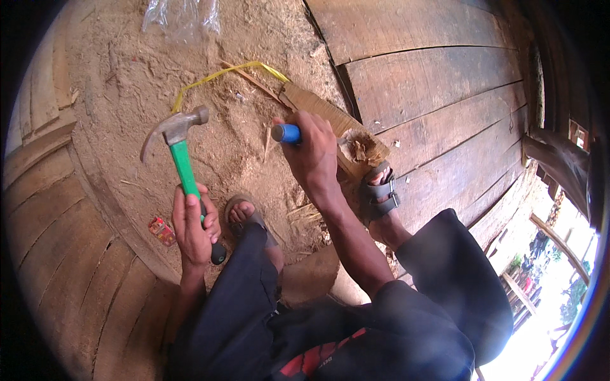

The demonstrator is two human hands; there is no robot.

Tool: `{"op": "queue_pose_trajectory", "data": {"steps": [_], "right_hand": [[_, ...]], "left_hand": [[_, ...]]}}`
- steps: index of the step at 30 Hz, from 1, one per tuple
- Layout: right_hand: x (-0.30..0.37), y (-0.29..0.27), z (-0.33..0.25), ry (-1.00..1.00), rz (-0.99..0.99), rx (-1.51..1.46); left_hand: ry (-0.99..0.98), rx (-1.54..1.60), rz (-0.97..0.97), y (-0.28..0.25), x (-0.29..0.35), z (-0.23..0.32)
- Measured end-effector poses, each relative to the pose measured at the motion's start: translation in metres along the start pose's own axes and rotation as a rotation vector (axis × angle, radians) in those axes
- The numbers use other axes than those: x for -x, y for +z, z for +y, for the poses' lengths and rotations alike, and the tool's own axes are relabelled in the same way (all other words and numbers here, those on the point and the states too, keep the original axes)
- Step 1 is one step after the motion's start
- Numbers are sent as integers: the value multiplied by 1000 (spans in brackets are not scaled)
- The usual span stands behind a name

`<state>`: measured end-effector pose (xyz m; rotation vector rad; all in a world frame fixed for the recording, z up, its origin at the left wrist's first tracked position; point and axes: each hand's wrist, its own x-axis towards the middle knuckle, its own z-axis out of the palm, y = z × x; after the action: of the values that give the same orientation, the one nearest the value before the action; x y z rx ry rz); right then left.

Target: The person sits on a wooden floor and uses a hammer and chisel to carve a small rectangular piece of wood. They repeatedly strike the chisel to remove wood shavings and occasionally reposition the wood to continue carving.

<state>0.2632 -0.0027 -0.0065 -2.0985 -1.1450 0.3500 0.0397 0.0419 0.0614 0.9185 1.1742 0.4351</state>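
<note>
My left hand [192, 232] is closed round the handle of a claw hammer [183, 164], green with a black end. The hammer's metal head is raised, apart from the wood. My right hand [314, 149] grips the blue handle of a chisel [287, 133], whose butt sticks out to the left. The chisel's blade, mostly hidden by the hand, points at a hollow in a short wooden block [318, 109]. Loose wood chips [361, 151] lie in that hollow. My right foot in a sandal [379, 193] is against the block's near end.
Sawdust [235, 136] covers the ground. A yellow strap [219, 75] and a thin wood strip [251, 82] lie beyond the block. Clear plastic [181, 19] lies at the far edge, a red packet [162, 231] by my left hand. Plank walls [438, 82] flank both sides.
</note>
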Motion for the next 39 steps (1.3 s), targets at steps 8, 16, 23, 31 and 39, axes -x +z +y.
{"op": "queue_pose_trajectory", "data": {"steps": [8,16,23,31,39], "right_hand": [[2,9,9,2,70,51],[6,9,17,13,79,41],[7,13,19,28,33,46],[3,21,25,71,-49,28],[2,22,28,93,-82,98]], "left_hand": [[110,107,70,0,8,7],[25,-121,-222,14,7,-1],[-14,-240,-292,12,-4,-9],[56,-176,-245,18,-12,-24],[5,93,-54,17,-24,-34]]}}
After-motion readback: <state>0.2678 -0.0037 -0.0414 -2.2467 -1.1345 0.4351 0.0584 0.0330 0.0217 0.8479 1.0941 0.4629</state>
